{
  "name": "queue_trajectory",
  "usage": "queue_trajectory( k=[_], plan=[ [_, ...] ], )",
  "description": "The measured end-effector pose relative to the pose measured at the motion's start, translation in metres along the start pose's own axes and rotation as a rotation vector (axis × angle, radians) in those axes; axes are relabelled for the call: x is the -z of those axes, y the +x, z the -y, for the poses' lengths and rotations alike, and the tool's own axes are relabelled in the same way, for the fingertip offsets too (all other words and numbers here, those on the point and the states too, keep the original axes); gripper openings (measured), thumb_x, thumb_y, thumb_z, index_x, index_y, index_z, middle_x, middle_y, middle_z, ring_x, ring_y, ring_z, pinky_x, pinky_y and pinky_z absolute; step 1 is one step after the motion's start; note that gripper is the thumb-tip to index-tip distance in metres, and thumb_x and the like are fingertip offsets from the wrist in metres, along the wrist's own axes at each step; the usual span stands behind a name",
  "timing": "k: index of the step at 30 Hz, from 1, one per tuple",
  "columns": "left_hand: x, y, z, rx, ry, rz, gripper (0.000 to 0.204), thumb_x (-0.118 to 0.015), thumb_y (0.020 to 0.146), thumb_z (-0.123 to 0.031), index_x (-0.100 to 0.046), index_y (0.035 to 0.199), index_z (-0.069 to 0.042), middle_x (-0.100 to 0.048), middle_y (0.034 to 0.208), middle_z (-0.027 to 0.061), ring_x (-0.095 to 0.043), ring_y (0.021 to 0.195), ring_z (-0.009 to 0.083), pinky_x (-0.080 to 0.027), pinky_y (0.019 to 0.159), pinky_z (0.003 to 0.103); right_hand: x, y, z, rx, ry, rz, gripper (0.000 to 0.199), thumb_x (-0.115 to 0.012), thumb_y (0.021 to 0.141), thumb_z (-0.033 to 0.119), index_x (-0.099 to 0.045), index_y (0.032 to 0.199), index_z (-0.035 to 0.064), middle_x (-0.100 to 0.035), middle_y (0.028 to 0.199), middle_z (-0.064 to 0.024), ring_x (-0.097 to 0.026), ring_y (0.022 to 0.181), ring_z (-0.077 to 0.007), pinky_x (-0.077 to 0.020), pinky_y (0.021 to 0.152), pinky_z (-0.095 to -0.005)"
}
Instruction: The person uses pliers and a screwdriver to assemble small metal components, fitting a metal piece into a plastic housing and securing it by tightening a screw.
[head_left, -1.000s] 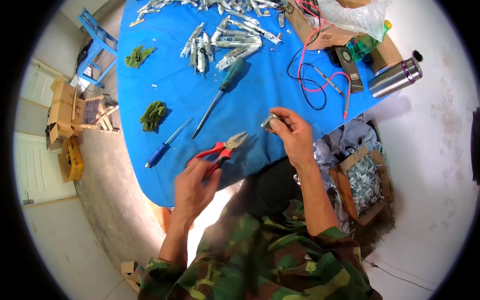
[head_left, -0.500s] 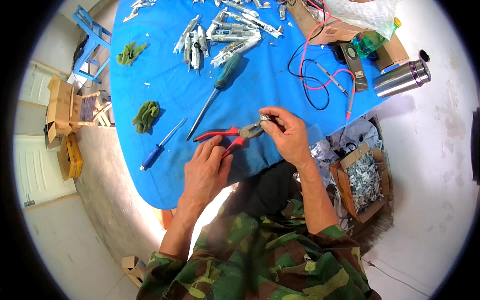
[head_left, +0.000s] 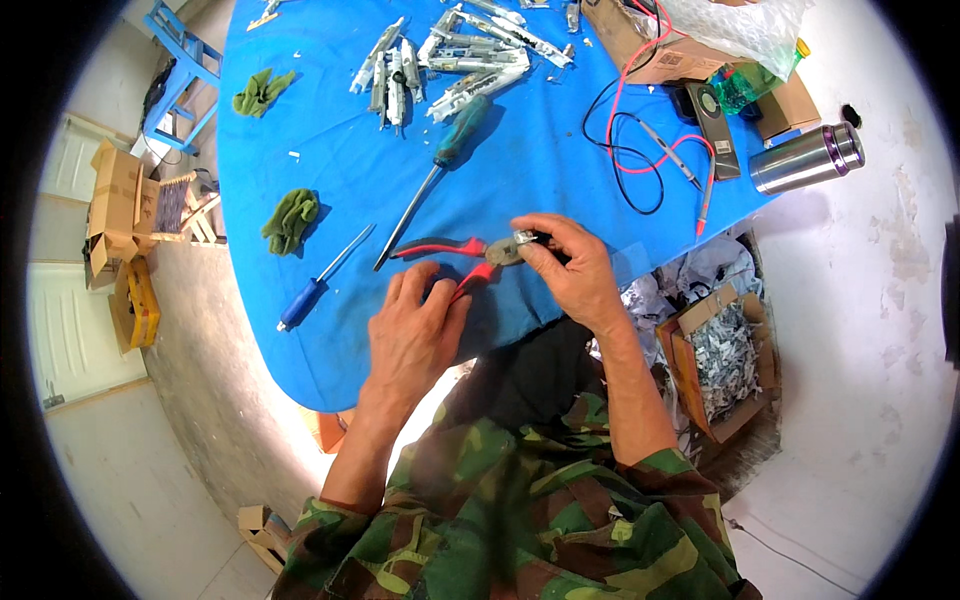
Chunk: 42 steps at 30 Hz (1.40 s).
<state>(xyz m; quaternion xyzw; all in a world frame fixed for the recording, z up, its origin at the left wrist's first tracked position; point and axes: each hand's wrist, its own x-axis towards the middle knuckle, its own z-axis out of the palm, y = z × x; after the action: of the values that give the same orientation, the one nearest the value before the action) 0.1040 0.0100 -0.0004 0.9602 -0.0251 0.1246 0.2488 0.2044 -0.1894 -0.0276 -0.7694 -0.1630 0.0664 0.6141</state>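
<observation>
My left hand (head_left: 412, 330) is closed on the lower handle of a pair of pliers (head_left: 478, 247) with red and dark grips. The handles are spread, and the upper one lies outside my fingers. A small silvery metal piece (head_left: 524, 237) is pinched between the thumb and fingers of my right hand (head_left: 572, 270), right at the plier jaws. My fingers partly hide the jaw tips. Beyond the pliers lies a long screwdriver (head_left: 432, 180) with a green handle. To the left rests a smaller blue screwdriver (head_left: 305, 300).
Several metal strips (head_left: 470, 60) are piled on the blue tablecloth (head_left: 340, 360). Two green rags (head_left: 291, 221) lie left. Test leads (head_left: 660, 160), a green bottle (head_left: 738, 88) and a steel flask (head_left: 806, 160) occupy the far right. Below the table edge stands a carton of scraps (head_left: 722, 370).
The pliers' handles have spread wider, with the upper handle farther from my left fingers. My right hand still pinches the metal piece, in nearly the same place.
</observation>
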Motion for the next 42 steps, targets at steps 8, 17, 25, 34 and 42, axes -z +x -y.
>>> queue_trajectory(
  k=[8,17,25,34,42],
  plan=[
    [-0.003,-0.003,0.003,-0.001,0.098,0.060,0.027,-0.078,0.082,-0.017,-0.066,0.104,-0.007,-0.061,0.101,0.0096,-0.060,0.094,0.0302,-0.049,0.081,0.043,-0.005,-0.003,-0.008,0.049,-0.071,-0.047,0.038,-0.070,0.088,0.005,-0.066,0.125,0.0070,-0.070,0.108,-0.0109,-0.068,0.093,-0.0205,-0.0554,0.080,-0.0320],
    [0.000,0.021,0.010,-0.113,0.132,-0.028,0.065,-0.083,0.074,-0.025,-0.057,0.130,-0.004,-0.059,0.128,0.0155,-0.051,0.124,0.0362,-0.037,0.108,0.048,-0.006,-0.003,-0.003,0.152,-0.184,-0.103,0.037,-0.071,0.084,0.005,-0.068,0.121,0.0073,-0.069,0.105,-0.0111,-0.067,0.093,-0.0250,-0.0549,0.080,-0.0340],
    [-0.003,0.025,0.014,-0.116,0.095,0.033,0.060,-0.084,0.073,-0.026,-0.062,0.123,-0.003,-0.061,0.124,0.0141,-0.053,0.120,0.0354,-0.040,0.104,0.047,-0.005,-0.003,0.000,0.150,-0.187,-0.084,0.032,-0.070,0.083,0.003,-0.069,0.115,0.0065,-0.070,0.111,-0.0120,-0.066,0.104,-0.0304,-0.0511,0.092,-0.0390],
    [-0.006,0.024,0.012,-0.104,0.057,0.020,0.055,-0.084,0.072,-0.023,-0.065,0.120,-0.002,-0.062,0.121,0.0146,-0.055,0.117,0.0354,-0.044,0.100,0.046,-0.007,-0.007,-0.001,0.252,-0.271,-0.152,0.045,-0.070,0.078,0.001,-0.065,0.123,0.0041,-0.066,0.119,-0.0165,-0.062,0.113,-0.0343,-0.0517,0.094,-0.0399],
    [-0.002,0.027,0.004,-0.071,0.082,0.053,0.055,-0.085,0.071,-0.024,-0.065,0.118,-0.002,-0.063,0.118,0.0144,-0.056,0.115,0.0343,-0.044,0.100,0.045,-0.003,-0.009,-0.009,0.258,-0.044,-0.235,0.047,-0.059,0.079,-0.007,-0.062,0.126,0.0013,-0.065,0.119,-0.0177,-0.064,0.112,-0.0296,-0.0566,0.088,-0.0347]
  ],
)
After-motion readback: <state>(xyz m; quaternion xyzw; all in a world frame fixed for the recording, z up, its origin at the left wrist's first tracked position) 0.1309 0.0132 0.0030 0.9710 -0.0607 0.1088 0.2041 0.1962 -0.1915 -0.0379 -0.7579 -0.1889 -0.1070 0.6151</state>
